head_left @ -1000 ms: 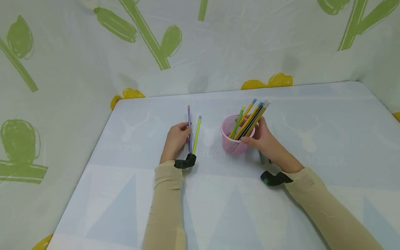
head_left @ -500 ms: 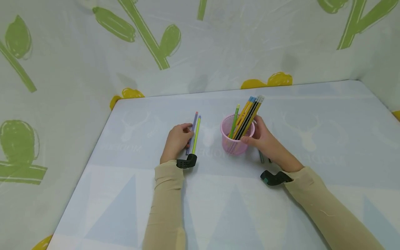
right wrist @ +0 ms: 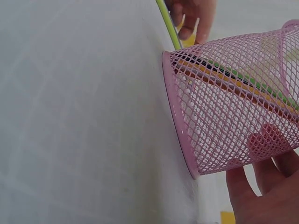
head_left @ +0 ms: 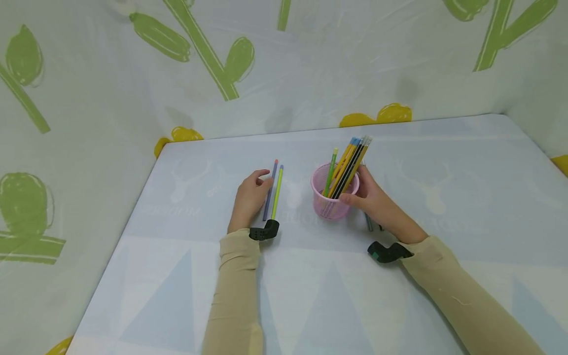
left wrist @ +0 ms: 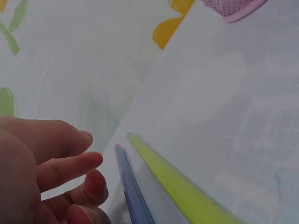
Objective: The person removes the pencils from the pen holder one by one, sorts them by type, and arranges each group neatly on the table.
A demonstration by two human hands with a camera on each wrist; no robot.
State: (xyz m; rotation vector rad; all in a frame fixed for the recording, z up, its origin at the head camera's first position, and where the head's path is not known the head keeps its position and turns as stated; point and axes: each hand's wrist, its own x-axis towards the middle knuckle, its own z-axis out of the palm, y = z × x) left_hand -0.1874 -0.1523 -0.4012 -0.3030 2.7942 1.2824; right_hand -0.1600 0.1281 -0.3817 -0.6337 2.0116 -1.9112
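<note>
My right hand (head_left: 370, 197) grips the right side of a pink mesh pencil cup (right wrist: 229, 144), thumb at its front rim. Several pencils (head_left: 348, 170) lean inside it: yellow, black-striped and green ones. To the left, my left hand (head_left: 252, 197) hovers with loosely bent fingers beside a purple pencil (head_left: 270, 192). Nothing is between the thumb and fingers in the left wrist view. Close to the right of the purple pencil lies a yellow-green pencil (left wrist: 173, 182), roughly parallel to it on the table.
Dark thin sticks (head_left: 369, 223) lie on the table partly under the right wrist. The pale patterned tabletop (head_left: 310, 276) meets a wall (head_left: 319, 74) printed with green plants along its back edge. Each wrist carries a black camera (head_left: 265, 230).
My left hand has laid the purple pencil down beside the yellow-green one and let go of it. The pencils in the cup have swung left and bunched together. The right hand stays on the cup.
</note>
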